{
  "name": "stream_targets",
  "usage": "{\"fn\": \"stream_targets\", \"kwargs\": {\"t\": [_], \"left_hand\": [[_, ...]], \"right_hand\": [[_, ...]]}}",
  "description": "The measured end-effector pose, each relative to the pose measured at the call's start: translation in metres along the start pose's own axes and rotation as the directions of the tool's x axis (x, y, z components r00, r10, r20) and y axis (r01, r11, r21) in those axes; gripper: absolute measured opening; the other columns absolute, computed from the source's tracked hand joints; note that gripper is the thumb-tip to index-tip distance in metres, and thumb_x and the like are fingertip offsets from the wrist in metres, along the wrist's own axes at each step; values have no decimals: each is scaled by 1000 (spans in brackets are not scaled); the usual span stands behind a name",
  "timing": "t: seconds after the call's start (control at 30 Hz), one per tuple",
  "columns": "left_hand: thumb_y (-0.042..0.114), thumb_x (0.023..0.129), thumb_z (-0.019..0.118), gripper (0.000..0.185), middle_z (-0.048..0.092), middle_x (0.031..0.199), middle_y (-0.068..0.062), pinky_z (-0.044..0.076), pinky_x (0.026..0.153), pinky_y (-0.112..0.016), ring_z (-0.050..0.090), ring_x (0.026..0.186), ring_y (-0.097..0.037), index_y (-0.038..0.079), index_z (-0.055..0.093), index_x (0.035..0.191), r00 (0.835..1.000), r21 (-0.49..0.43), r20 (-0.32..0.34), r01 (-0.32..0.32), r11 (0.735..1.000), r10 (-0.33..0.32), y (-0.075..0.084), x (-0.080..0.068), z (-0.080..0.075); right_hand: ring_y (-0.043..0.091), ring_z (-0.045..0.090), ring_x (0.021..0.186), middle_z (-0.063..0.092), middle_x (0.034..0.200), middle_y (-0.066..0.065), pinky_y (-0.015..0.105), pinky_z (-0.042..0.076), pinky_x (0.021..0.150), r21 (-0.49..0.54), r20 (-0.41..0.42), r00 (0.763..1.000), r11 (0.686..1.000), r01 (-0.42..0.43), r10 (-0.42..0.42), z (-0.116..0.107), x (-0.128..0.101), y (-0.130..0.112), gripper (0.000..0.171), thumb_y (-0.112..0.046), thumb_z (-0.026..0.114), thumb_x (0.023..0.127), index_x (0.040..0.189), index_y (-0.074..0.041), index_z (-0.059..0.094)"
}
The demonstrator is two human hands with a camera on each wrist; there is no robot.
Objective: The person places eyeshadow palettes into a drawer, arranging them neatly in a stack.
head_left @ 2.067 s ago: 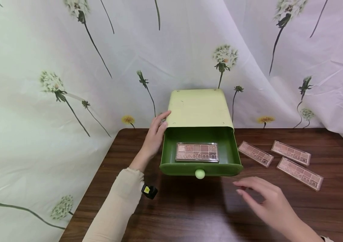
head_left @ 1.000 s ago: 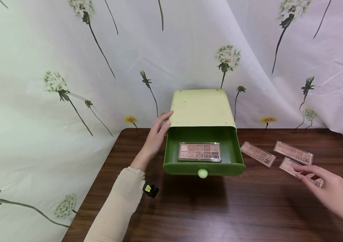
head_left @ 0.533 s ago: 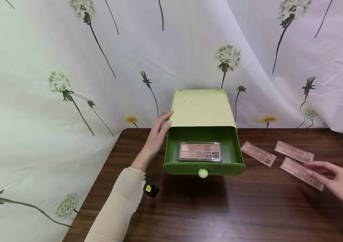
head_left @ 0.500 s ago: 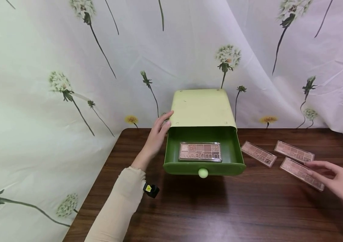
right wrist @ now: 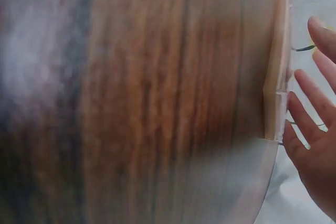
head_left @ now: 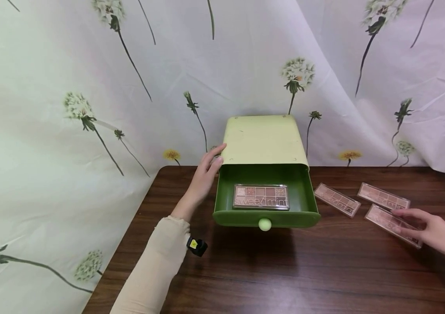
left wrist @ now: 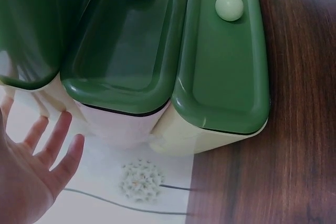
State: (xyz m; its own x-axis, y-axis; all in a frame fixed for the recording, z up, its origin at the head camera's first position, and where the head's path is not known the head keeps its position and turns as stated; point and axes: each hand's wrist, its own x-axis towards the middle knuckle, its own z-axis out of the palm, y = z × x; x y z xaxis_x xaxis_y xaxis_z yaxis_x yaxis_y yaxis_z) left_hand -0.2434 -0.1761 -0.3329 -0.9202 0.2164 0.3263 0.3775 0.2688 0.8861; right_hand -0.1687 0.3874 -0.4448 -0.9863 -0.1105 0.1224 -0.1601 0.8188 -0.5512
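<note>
A pale yellow-green cabinet (head_left: 262,139) stands at the back, its dark green top drawer (head_left: 267,219) pulled out. One eyeshadow palette (head_left: 260,197) lies inside the drawer. My left hand (head_left: 203,179) rests its fingertips against the cabinet's left side; the left wrist view shows this hand (left wrist: 31,169) with spread fingers. To the right, my right hand (head_left: 432,229) spans an eyeshadow palette (head_left: 383,219) on the table, thumb and forefinger near its long edges. In the right wrist view the fingers of that hand (right wrist: 315,119) look loosely straight beside a palette edge (right wrist: 278,66).
Two more eyeshadow palettes lie on the dark wooden table (head_left: 269,283): one palette (head_left: 337,199) close to the drawer, another palette (head_left: 385,196) further right. In the left wrist view, two lower drawers (left wrist: 226,61) are pushed in. A flower-printed cloth (head_left: 246,65) hangs behind.
My right hand has moved from in front of the drawer rightward to the nearest palette, then shifted slightly along it. The palettes lie as before. My left hand stays at the cabinet's side.
</note>
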Motion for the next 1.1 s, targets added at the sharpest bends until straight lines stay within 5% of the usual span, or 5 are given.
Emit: {"fn": "stream_targets", "kwargs": {"t": [0.13, 0.3, 0.53, 0.73, 1.1], "left_hand": [[27, 107, 41, 47, 27, 155, -13, 45, 95, -51, 48, 125, -35, 18, 39, 154, 1000, -20, 11, 8, 1000, -8, -1, 1, 0], [27, 107, 41, 48, 26, 156, -13, 44, 95, -52, 47, 127, -36, 18, 38, 154, 1000, -28, 14, 4, 1000, -4, -1, 0, 0], [30, 107, 42, 46, 29, 153, -10, 44, 96, -51, 47, 127, -33, 22, 42, 152, 1000, -10, -10, -20, 1000, 19, -3, -1, 1], [32, 106, 43, 46, 33, 152, -9, 46, 90, -49, 52, 118, -32, 24, 44, 151, 999, 7, -32, -23, 1000, 23, -3, -1, 2], [24, 107, 42, 47, 32, 152, -16, 44, 92, -48, 49, 120, -37, 15, 40, 153, 1000, 20, -23, 0, 1000, 1, 2, -1, 2]], "right_hand": [[-10, 46, 102, 53, 127, 37, 9, 31, 70, -8, 29, 1000, 1000, -2, 3, 1, 3, 1, 57, -29, 80, 85, 127, 4, 60], [53, 40, 121, 42, 136, 40, 18, 34, 89, 11, 91, 996, 1000, -21, 20, 6, 6, 0, 68, -29, 80, 85, 135, 7, 52], [3, 43, 109, 51, 127, 34, -1, 19, 79, 16, 10, 996, 996, 90, -90, 16, 8, 1, 62, -19, 86, 77, 127, 7, 59], [43, 42, 112, 50, 129, 35, 5, 22, 83, -19, 20, 998, 998, 68, -68, 18, 8, 0, 62, -21, 85, 78, 128, 6, 59], [55, 43, 118, 44, 133, 42, 56, 38, 86, -24, 100, 993, 998, -55, 57, 9, 4, -10, 68, -35, 79, 85, 133, 6, 54]]}}
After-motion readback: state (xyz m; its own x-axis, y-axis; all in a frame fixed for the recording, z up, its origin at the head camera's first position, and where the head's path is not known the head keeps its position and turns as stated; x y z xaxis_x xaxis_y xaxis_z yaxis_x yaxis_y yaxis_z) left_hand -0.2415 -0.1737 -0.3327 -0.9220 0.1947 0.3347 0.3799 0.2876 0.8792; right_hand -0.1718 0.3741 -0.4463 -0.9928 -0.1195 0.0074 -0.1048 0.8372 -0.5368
